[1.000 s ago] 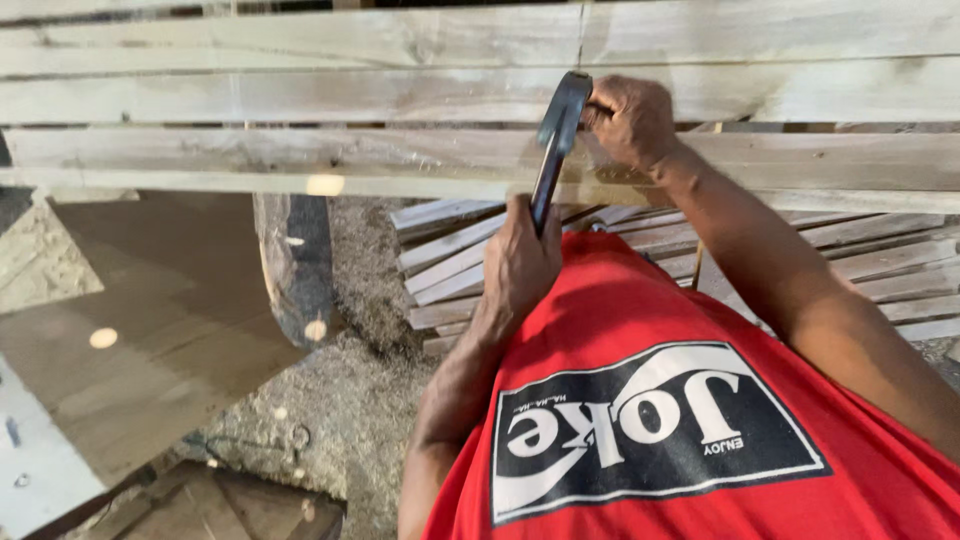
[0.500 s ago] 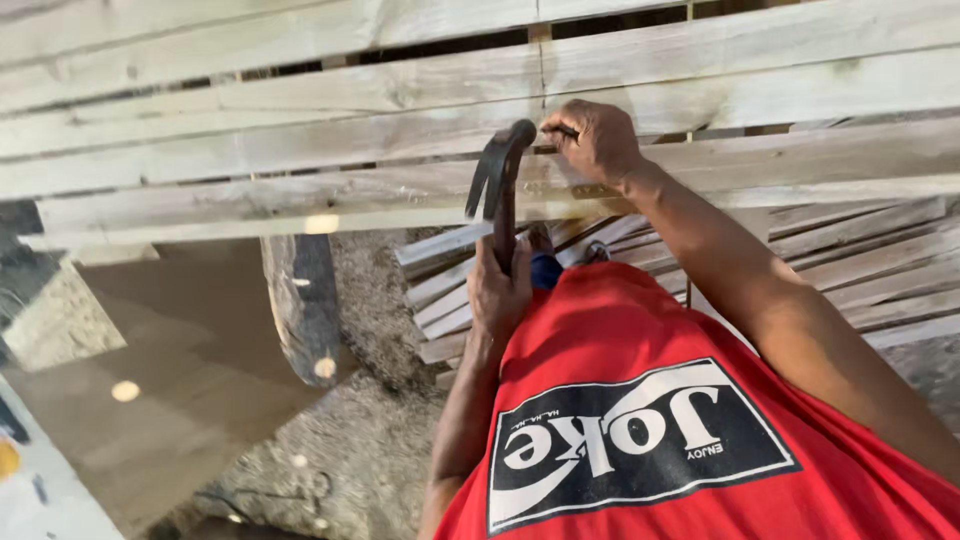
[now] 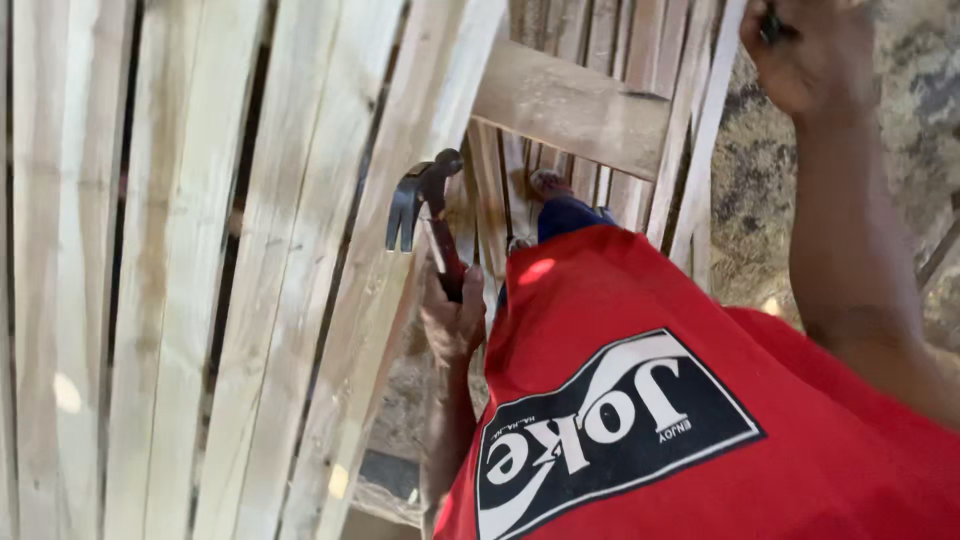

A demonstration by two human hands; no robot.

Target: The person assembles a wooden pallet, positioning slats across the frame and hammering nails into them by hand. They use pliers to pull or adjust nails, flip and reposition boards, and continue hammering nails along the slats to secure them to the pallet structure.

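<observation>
My left hand point(image 3: 452, 318) is closed around the handle of a claw hammer point(image 3: 418, 200). The hammer's dark head points up and left, close against the pale wooden slats point(image 3: 290, 260). At the top right, above the slat ends, my right hand point(image 3: 805, 52) has its fingers curled on a small dark thing point(image 3: 770, 25); I cannot tell what it is. A wider cross plank point(image 3: 575, 105) runs between the two hands. My red shirt point(image 3: 640, 400) with a black and white print fills the lower right.
A slatted wooden frame covers the left and middle, with narrow dark gaps between the boards. Rough dirt and stone ground point(image 3: 905, 110) shows at the right. My foot point(image 3: 548, 184) and blue trouser leg point(image 3: 572, 215) rest on the slats below the cross plank.
The view has swung, so the slats now run upright instead of across. The hammer has come down from beside my right hand. That hand has moved to the top right.
</observation>
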